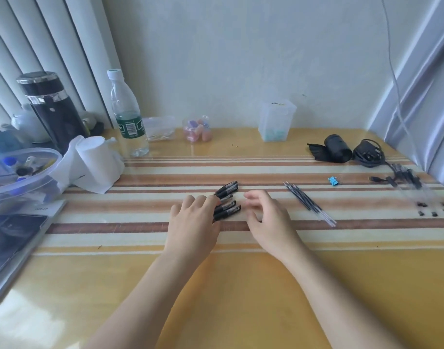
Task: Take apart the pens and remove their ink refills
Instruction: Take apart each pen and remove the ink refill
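A striped yellow and brown worktop stands against a pale wall, with vertical blinds at the upper left of the frame. At the centre lies a small cluster of black pens, side by side, their long axes running from lower left to upper right. The left hand rests on their lower-left ends, fingers stretched out over them, touching rather than clasping. The right hand hangs just right of the cluster with fingers loosely curled, holding nothing; its fingertips sit just beside the pens' free upper-right ends. So the pens lie between the two hands, and the left is the one in contact. Judging from this, the next pick falls to either hand, with the right better placed to take a free end.

Further right, thin ink refills lie in a bundle, apart from the pens. Near the right edge are clear emptied barrels and small dark end pieces. A water bottle stands at the upper left.
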